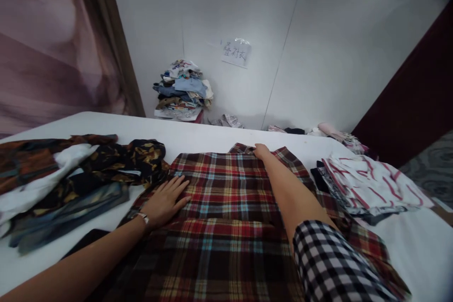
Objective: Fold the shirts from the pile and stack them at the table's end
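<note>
A plaid shirt (226, 193) in dark brown, red, yellow and light blue lies spread on the white table in front of me, its collar end away from me. One sleeve stretches out to the right. My left hand (164, 203) rests flat on the shirt's left side, fingers extended, a bracelet at the wrist. At the far end, my right hand (262, 152) has its fingers closed on the fabric by the collar (242, 149). My right forearm crosses over the shirt's right side and hides part of it.
Crumpled clothes (81, 174) lie on the left of the white table (130, 125). A folded stack with a white and red garment (375, 184) sits on the right. Behind the table, a tall clothes pile (184, 89) stands against the wall, near a handwritten sign (236, 53).
</note>
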Motion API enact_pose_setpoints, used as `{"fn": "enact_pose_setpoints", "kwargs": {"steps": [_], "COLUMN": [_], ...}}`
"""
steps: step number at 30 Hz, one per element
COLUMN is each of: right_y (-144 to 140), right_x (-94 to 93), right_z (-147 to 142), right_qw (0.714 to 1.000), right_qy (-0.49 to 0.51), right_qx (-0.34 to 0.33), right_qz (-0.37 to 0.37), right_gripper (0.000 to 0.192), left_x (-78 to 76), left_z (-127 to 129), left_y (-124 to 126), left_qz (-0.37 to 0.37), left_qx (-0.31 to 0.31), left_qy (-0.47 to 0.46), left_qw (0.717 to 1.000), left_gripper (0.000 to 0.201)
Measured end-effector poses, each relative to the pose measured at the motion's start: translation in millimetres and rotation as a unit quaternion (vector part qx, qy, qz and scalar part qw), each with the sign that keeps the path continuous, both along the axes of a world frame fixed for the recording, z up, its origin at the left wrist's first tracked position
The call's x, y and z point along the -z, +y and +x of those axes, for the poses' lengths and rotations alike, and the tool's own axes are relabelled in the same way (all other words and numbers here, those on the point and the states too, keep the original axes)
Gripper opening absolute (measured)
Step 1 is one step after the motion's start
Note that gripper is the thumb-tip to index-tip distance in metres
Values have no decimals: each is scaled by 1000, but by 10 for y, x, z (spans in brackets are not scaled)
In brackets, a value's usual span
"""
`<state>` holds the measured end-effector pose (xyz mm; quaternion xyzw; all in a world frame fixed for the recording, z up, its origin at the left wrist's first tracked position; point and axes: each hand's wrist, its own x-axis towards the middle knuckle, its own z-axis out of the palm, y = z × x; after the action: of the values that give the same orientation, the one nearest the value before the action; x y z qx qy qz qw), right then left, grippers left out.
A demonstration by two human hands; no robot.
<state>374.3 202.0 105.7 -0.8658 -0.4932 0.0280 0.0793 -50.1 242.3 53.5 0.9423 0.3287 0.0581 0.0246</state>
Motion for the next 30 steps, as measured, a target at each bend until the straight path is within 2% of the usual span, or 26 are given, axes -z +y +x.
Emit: {"fn": "enact_pose_setpoints", "kwargs": {"steps": [2,4,7,10,12,16,19,21,23,24,25,26,27,28,30], "right_y": [33,6,-76,-170,-253,-552,-930,-1244,-1580,-1743,-1896,-2032,-2149,-2244,-2373], "right_x": [76,95,-12,-295,-562,-1087,-1237,-1151,-941,-811,-679,-555,-449,-367,-289], "right_z": [-21,-28,-43,-37,-2,26,-231,-591,-1026,-1230,-1399,-1517,-1571,-1557,-1347], "right_qw": [999,999,998,995,986,933,910,910,924,935,935,922,912,910,931], "right_qy": [7,10,3,-26,-48,-51,-14,0,22,49,82,106,122,135,143], "right_qx": [23,41,59,80,85,58,25,-23,-109,-178,-267,-337,-366,-367,-275], "right_qz": [-21,-32,-8,53,134,351,414,415,366,301,218,159,137,137,193], "right_gripper": [36,33,25,34,37,28,23,18,15,15,17,20,22,22,22], "left_x": [-20,-29,-24,3,31,72,52,23,0,-6,-11,-19,-33,-60,-160], "left_z": [3,7,14,19,20,25,40,54,69,76,83,90,99,109,143], "left_y": [-20,-34,-42,-34,-18,21,20,7,7,18,37,63,91,115,122], "left_qz": [-3,-9,-13,-13,-11,-13,-15,-18,-28,-34,-38,-40,-43,-45,-48], "left_qx": [-7,-11,-9,-3,2,6,7,7,4,2,-1,-5,-8,-10,-15], "left_qy": [8,13,3,-22,-38,-54,-48,-43,-34,-29,-26,-25,-25,-27,-42], "left_qw": [1000,1000,1000,1000,999,998,999,999,999,999,999,999,999,999,998], "left_gripper": [65,66,67,66,66,64,65,65,66,67,68,68,68,66,63]}}
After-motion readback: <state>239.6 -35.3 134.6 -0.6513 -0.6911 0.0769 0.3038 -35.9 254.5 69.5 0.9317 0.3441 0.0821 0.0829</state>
